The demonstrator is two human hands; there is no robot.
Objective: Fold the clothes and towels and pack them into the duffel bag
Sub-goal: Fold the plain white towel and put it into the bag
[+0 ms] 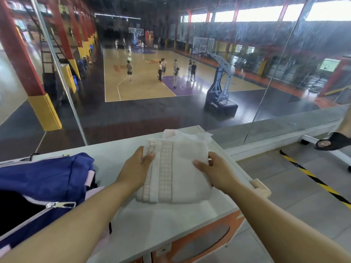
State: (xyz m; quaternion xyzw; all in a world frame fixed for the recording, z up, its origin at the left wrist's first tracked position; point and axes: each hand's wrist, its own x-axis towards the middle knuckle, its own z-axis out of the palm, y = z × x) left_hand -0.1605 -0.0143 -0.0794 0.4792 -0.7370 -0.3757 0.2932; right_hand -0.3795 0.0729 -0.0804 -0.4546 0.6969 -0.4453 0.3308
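Towel [176, 173]: white, folded to a compact rectangle, lying on the table [152, 228], centre-right. Left hand [135, 168] grips its left edge, thumb on top. Right hand [214, 171] grips the right edge the same way, fingers curled round the fold. Judged: folding of this piece is done, packing is not. A second pale cloth [182, 134] sits just behind, touching the towel, loosely heaped, and probably needs folding. Bag [47, 177] at left, unzipped, mouth dark; contents cannot be told. Room: bare tabletop lies between towel and bag, so a leftward carry looks unobstructed. The table's right edge is near the right hand. Glass [266, 92] stands beyond the far edge.
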